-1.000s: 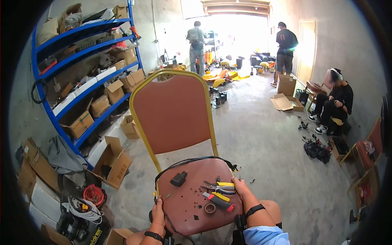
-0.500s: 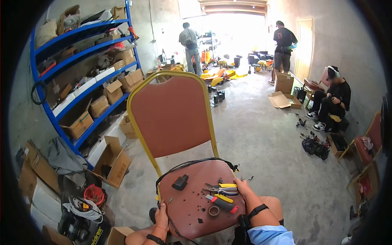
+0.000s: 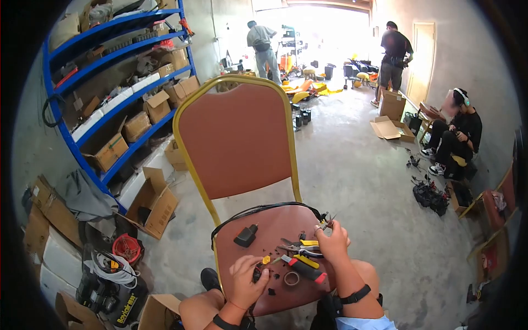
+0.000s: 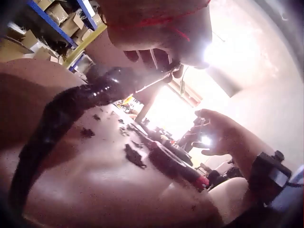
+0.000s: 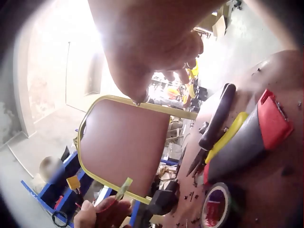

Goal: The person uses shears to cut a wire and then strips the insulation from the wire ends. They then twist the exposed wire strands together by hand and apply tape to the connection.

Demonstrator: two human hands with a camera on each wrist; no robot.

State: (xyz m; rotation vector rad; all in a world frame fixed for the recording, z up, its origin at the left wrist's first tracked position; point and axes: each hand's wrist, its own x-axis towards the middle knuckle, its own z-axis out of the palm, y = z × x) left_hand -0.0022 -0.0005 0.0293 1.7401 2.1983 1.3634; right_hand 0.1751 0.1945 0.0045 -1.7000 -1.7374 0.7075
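In front of me stands a chair with a brown padded seat [image 3: 242,220]. My left hand [image 3: 246,279], over the seat's near left, grips a black-sheathed cable [image 4: 61,104]. A yellow connector [image 3: 267,259] and a bare-looking green wire end [image 5: 124,187] stick out past its fingers. My right hand [image 3: 334,242], raised by the seat's right edge, pinches a small, thin pointed tool [image 3: 331,219] whose kind I cannot tell. Beneath that hand lie pliers with yellow and black handles [image 3: 311,249], a red-and-black utility knife [image 3: 306,269] and a tape roll [image 3: 291,279].
A black plug adapter [image 3: 246,235] and dark scraps lie on the seat. Black cable [image 3: 264,208] runs along its rear, before the backrest [image 3: 236,143]. Blue shelving [image 3: 118,104] and open cartons [image 3: 154,206] stand left. A seated person [image 3: 459,129] is at right, two others stand farther back.
My left hand has risen from the seat's left edge inward over the seat, bringing the cable and yellow connector. My right hand has lifted and turned, showing the pointed tool at its fingertips.
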